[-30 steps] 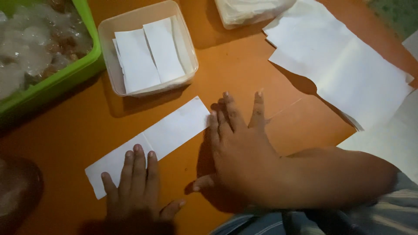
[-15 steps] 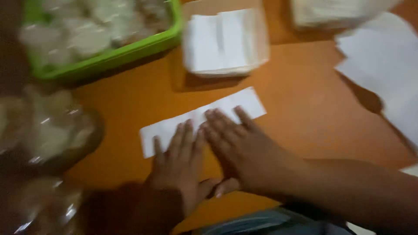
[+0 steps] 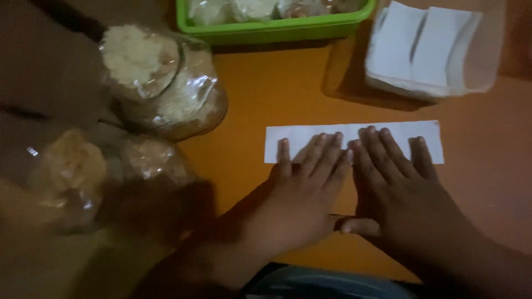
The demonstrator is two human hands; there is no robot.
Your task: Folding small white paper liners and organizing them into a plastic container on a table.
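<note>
Head view, hands (image 3: 354, 194) covering paper strip (image 3: 354, 135) middle, green tray (image 3: 277, 27) cropped

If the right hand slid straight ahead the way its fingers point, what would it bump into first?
The right hand lies flat on the white paper strip, fingers pointing up and away. Past the strip's far edge comes bare orange table, then probably the clear plastic tub holding folded white papers.

A long white paper strip (image 3: 354, 138) lies flat and level on the orange surface, right of the frame's centre. Its long edges run left to right. Fingertips of both flat hands cover its lower middle part; both ends show bare.
</note>
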